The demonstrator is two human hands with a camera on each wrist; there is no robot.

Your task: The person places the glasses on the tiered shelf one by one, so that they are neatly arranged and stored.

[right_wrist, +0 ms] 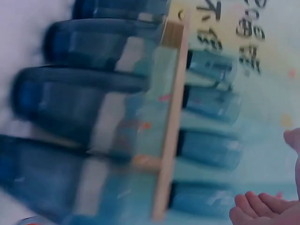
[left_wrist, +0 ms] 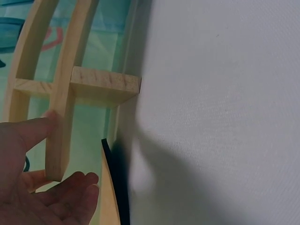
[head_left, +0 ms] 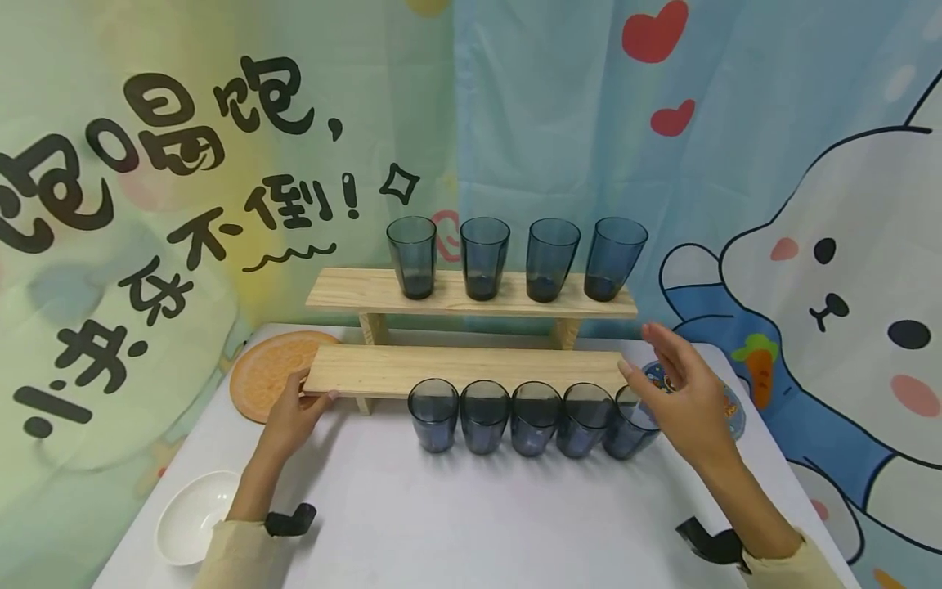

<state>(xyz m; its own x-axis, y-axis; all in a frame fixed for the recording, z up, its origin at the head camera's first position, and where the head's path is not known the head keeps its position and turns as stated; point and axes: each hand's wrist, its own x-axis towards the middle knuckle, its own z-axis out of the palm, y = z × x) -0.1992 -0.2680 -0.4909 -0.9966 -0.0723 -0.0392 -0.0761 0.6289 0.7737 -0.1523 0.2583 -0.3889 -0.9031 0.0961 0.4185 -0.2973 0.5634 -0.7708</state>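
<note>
A two-tier wooden shelf (head_left: pixel 471 368) stands on the white table. My left hand (head_left: pixel 298 413) grips the left end of its lower board, thumb on one face and fingers around the edge; the left wrist view shows the same end of the board (left_wrist: pixel 60 145). My right hand (head_left: pixel 680 393) is raised near the right end of that board, fingers loosely extended and holding nothing. Several blue-grey glass tumblers (head_left: pixel 531 421) stand in a row in front of the lower board, the rightmost partly behind my right hand. More tumblers (head_left: pixel 482 262) stand spaced out along the upper board.
A round orange-slice placemat (head_left: pixel 257 376) lies at the back left, beside my left hand. Toward the front left sits a white bowl (head_left: pixel 193 523). A round blue patterned mat (head_left: pixel 736 413) is partly hidden behind my right hand. A printed cloth backdrop (head_left: pixel 530 106) hangs behind the table.
</note>
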